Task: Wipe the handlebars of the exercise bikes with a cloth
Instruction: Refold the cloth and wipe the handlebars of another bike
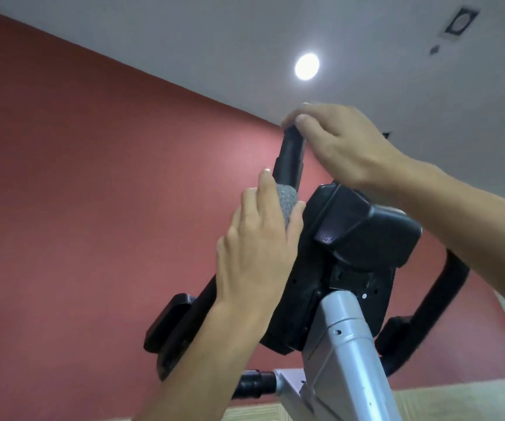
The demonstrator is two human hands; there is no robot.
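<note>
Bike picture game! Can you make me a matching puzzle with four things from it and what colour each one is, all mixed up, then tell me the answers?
Things:
1. cloth
2. handlebar
3. post
4. wall

Colours:
A. silver
B. red
C. grey
D. black

Pairs: 1-C, 2-D, 3-A, 4-B.

The left hand holds the cloth against the handlebar, and the right hand has its grip on the handlebar's top end.
</note>
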